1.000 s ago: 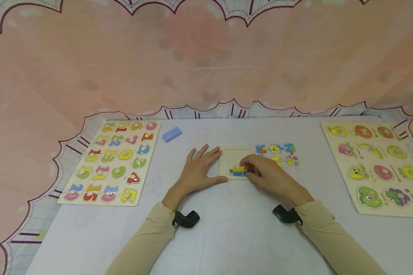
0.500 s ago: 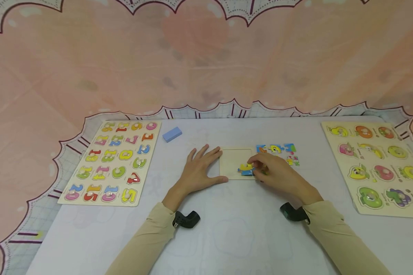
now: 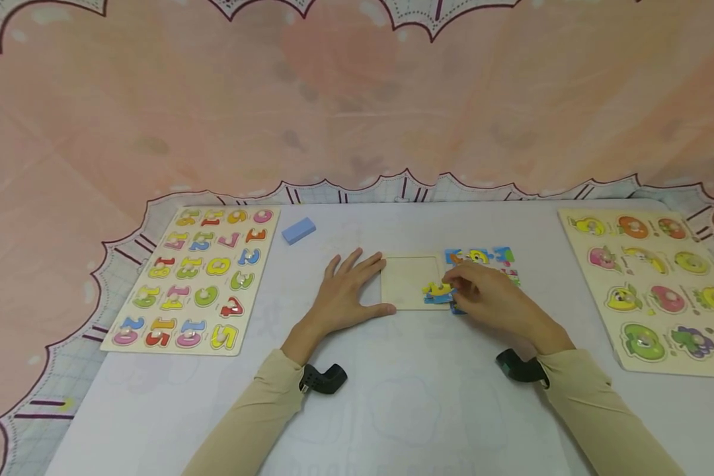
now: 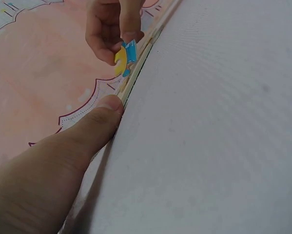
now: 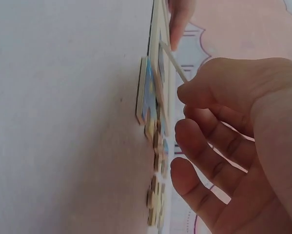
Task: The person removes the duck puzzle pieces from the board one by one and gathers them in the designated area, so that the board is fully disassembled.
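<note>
A pale wooden puzzle board (image 3: 406,281) lies flat on the white table, a shallow recess in its face. Along its left side rests my left hand (image 3: 346,294), fingers spread and thumb at the lower left corner. My right hand (image 3: 492,299) pinches a yellow and blue jigsaw piece (image 3: 437,293) between thumb and fingers. That piece is tilted, over the lower right part of the board; the left wrist view shows its yellow and blue face (image 4: 129,54). Beside the board's right edge lie several colourful jigsaw pieces (image 3: 502,255), partly covered by the right hand.
A number puzzle board (image 3: 205,284) lies at the left, and a fruit puzzle board (image 3: 654,291) at the right. A blue block (image 3: 299,231) sits near the back, left of the middle. Behind the table hangs a pinkish patterned cloth (image 3: 357,112).
My right hand has moved to the right with the jigsaw piece, from over the board's lower middle to its lower right. My left hand has stayed in place.
</note>
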Demonstrator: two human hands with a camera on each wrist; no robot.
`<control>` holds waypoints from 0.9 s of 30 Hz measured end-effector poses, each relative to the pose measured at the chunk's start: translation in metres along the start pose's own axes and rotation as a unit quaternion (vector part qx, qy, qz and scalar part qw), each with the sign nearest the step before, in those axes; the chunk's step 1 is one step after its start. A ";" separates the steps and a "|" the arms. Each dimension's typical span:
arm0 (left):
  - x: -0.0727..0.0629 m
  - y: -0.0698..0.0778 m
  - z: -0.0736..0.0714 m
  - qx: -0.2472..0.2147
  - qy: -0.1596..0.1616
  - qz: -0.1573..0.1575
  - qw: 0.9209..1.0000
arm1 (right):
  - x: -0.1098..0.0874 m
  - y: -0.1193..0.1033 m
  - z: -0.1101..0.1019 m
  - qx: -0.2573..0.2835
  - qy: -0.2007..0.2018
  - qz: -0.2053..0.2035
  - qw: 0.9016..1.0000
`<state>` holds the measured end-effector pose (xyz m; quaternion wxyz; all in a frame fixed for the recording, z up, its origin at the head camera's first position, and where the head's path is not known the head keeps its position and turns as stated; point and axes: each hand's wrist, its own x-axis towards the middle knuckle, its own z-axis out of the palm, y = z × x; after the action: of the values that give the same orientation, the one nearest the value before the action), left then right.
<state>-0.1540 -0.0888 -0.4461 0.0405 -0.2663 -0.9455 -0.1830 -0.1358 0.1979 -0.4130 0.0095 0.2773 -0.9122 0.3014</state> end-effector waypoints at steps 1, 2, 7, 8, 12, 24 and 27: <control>0.000 0.000 0.000 0.000 0.000 0.000 1.000 | -0.001 0.001 0.000 0.003 0.003 -0.001 1.000; 0.000 0.001 0.000 0.001 0.000 0.001 1.000 | -0.002 0.003 -0.001 0.004 0.005 0.000 1.000; 0.000 0.001 0.000 0.006 -0.001 0.001 1.000 | -0.004 0.010 -0.002 0.005 0.001 0.017 1.000; 0.000 0.001 0.000 0.007 -0.001 0.000 1.000 | -0.004 0.011 -0.002 0.003 0.001 0.020 1.000; 0.001 0.001 0.000 0.005 -0.002 0.000 1.000 | -0.006 0.010 -0.004 -0.001 0.003 0.033 0.999; 0.000 0.001 -0.001 -0.003 0.006 0.004 1.000 | -0.008 0.015 -0.011 -0.016 0.010 0.033 0.999; 0.000 0.001 -0.001 -0.002 0.005 0.005 1.000 | -0.010 0.015 -0.014 -0.027 -0.008 0.037 0.999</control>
<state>-0.1539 -0.0883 -0.4447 0.0456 -0.2698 -0.9436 -0.1865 -0.1374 0.2206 -0.4114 -0.0016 0.2459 -0.9297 0.2742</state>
